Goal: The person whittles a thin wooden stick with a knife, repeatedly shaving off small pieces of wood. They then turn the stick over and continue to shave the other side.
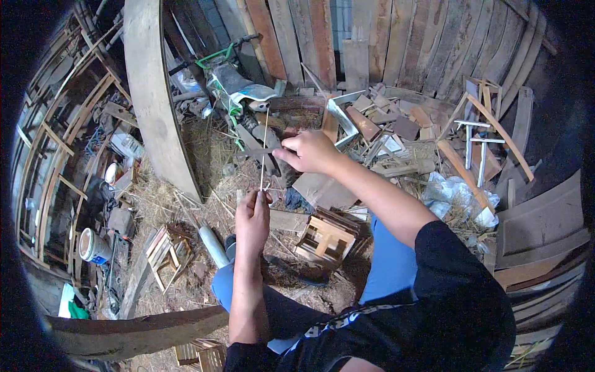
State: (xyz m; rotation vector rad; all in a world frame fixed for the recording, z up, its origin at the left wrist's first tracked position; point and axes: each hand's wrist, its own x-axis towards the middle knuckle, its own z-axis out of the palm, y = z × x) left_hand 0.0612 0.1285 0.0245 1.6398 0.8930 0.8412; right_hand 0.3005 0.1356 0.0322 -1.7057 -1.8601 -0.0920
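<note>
My left hand (253,217) is closed around the lower end of a thin pale stick (266,131), which stands nearly upright in this view. My right hand (310,151) grips a knife (255,152), its flat dark blade pointing left and crossing the stick above my left hand. The knife's handle is hidden inside my right fist. Below the hands, between my knees, a small slatted wooden frame (325,239) rests on the straw-covered ground.
Another small wooden frame (166,257) lies to the left. A tall curved board (155,93) stands at the upper left, near a green-framed bicycle (232,93). Wood scraps (406,127) pile up at the right, with white plastic bags (455,195). A white bucket (93,246) sits far left.
</note>
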